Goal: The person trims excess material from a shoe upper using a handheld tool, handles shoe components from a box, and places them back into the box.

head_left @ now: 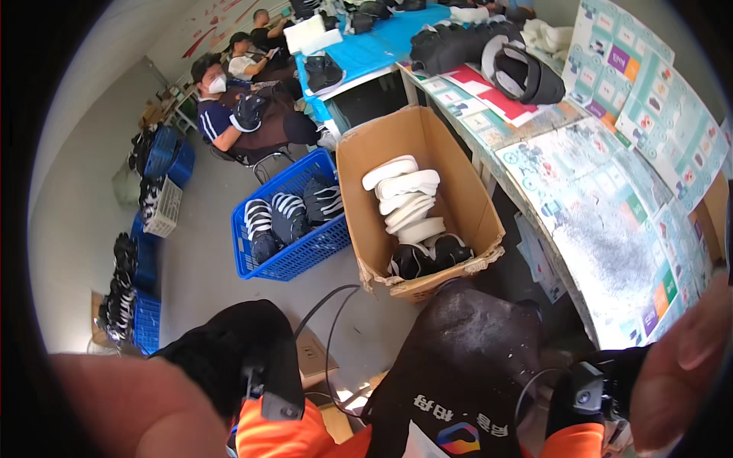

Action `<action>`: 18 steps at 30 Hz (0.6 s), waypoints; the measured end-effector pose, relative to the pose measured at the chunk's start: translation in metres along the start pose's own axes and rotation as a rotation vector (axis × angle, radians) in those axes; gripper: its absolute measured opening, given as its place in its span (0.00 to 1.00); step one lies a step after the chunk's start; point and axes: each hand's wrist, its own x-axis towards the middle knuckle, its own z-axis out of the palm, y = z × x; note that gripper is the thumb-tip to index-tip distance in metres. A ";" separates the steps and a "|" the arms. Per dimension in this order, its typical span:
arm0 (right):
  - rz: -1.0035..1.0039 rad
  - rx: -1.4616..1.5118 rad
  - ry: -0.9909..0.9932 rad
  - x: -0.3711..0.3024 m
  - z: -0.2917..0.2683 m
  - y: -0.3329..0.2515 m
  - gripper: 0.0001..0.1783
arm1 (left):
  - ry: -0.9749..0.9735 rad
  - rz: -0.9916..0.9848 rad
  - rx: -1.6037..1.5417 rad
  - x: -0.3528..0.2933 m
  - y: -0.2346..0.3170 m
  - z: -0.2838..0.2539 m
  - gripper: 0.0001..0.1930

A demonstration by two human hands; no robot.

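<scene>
My left hand looms large and blurred at the lower left, close to the camera, its fingers out of sight. At the right rim my right hand is raised just as close, cut off by the picture's edge; its fingers are smeared. No held thing shows in either one. Each arm wears a black wrist band with a small camera, over orange sleeves. Before my knees stands an open cardboard box with a column of white soles and dark shoes at its near end.
Left of the box is a blue basket of dark striped shoes. A worktable covered in printed sheets runs along the right, bearing a black-and-white shoe-like piece. Seated people work behind. More shoe-filled baskets line the left wall.
</scene>
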 end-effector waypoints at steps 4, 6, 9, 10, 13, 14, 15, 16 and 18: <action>0.315 0.017 0.244 -0.056 0.016 0.009 0.24 | -0.054 -0.227 0.082 -0.036 0.004 -0.010 0.22; 0.567 0.161 0.155 -0.075 0.032 0.010 0.22 | -0.305 -0.561 0.100 -0.083 0.008 -0.008 0.23; 0.955 0.400 -0.124 -0.097 0.037 0.011 0.27 | -0.617 -1.131 0.026 -0.127 0.014 -0.012 0.33; 1.028 0.439 -0.221 -0.098 0.043 0.011 0.29 | -0.377 -1.302 -0.062 -0.142 0.021 -0.018 0.38; 0.978 0.357 -0.370 -0.121 0.045 0.007 0.34 | 0.283 -1.210 0.080 -0.145 -0.025 -0.073 0.35; 0.955 0.379 -0.384 -0.129 0.044 0.007 0.39 | 0.504 -1.107 0.086 -0.137 -0.039 -0.112 0.34; 1.046 0.350 -0.364 -0.106 0.044 -0.006 0.27 | 0.687 -1.098 0.003 -0.126 -0.046 -0.137 0.34; 1.148 0.307 -0.322 -0.084 0.048 -0.023 0.20 | 0.648 -1.090 -0.069 -0.117 -0.052 -0.141 0.34; 0.885 0.054 -0.206 -0.096 0.060 -0.017 0.38 | 0.427 -1.126 -0.064 -0.121 -0.050 -0.122 0.33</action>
